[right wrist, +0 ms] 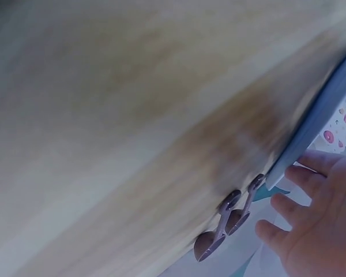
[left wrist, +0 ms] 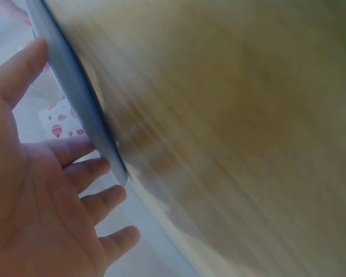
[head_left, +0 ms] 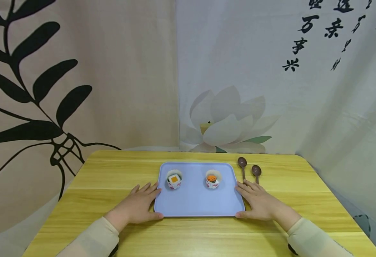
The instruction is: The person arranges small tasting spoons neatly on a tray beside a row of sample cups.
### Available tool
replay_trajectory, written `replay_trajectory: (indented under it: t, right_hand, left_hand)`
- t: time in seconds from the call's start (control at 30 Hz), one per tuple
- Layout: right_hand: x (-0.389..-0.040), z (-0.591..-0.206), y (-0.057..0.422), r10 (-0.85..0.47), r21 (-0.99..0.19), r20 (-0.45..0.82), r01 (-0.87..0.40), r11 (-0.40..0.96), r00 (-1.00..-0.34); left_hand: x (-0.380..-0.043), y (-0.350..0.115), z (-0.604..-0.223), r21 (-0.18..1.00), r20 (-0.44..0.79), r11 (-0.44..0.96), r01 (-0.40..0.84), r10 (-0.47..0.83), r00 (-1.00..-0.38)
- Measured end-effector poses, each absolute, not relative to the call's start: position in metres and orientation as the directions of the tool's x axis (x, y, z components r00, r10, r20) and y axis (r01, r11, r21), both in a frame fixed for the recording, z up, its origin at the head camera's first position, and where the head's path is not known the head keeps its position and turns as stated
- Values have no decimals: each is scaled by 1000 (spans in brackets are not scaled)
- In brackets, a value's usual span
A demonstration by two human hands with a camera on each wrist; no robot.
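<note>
A light-blue tray (head_left: 194, 205) lies flat on the wooden table. My left hand (head_left: 136, 205) touches its left side, thumb by the front corner and fingers spread fairly straight along the rim. At the opposite side my right hand (head_left: 260, 203) rests in the same manner, its fingers extended. Two small white printed paper cups stand on the tray. The left cup (head_left: 174, 185) holds a white piece with an orange square on top; the right cup (head_left: 212, 185) holds a piece with an orange topping. In the left wrist view, the thumb and index finger meet the tray rim (left wrist: 75, 86).
Two dark brown spoons, a left one (head_left: 242, 163) and a right one (head_left: 256, 171), lie on the table just beyond my right fingertips. The yellow wood-grain table (head_left: 188, 235) ends at a printed cloth backdrop (head_left: 143, 71) behind.
</note>
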State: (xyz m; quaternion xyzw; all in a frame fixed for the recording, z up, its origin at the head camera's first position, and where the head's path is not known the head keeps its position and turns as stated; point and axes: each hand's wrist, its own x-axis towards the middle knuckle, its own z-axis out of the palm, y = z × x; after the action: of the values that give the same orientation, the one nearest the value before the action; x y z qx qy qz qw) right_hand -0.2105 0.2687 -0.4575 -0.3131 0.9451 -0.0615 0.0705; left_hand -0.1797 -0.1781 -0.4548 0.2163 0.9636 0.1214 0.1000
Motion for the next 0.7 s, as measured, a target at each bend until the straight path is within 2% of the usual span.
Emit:
replay_trajectory:
  t: [0.7]
  right_hand:
    - [-210, -451, 272, -564, -209, -54, -543, 814, -824]
  left_hand:
    - [-177, -176, -449, 290, -164, 881, 375, 431, -887]
